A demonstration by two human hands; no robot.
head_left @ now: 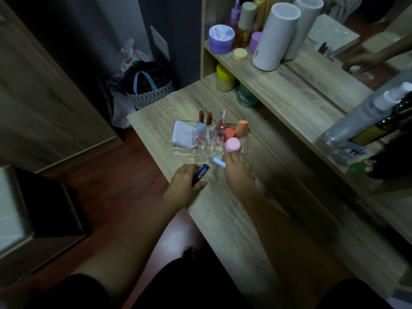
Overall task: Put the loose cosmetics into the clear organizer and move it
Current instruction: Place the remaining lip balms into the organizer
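Note:
The clear organizer (177,150) stands on the wooden desk (234,215). It holds a white compact (184,137), several lip tubes (209,128), orange sponges (242,128) and a pink round jar (232,144). My left hand (185,186) is closed around a dark blue Nivea lip balm stick (201,173) just in front of the organizer. My right hand (237,168) holds a light blue tube (219,162) at the organizer's front edge, fingertips close to the pink jar.
A shelf above the desk carries a purple jar (220,39), bottles and a white cylinder (275,36). Yellow and green jars (225,78) sit under it. A spray bottle (365,117) lies at the right. Bags (145,90) stand on the floor left of the desk.

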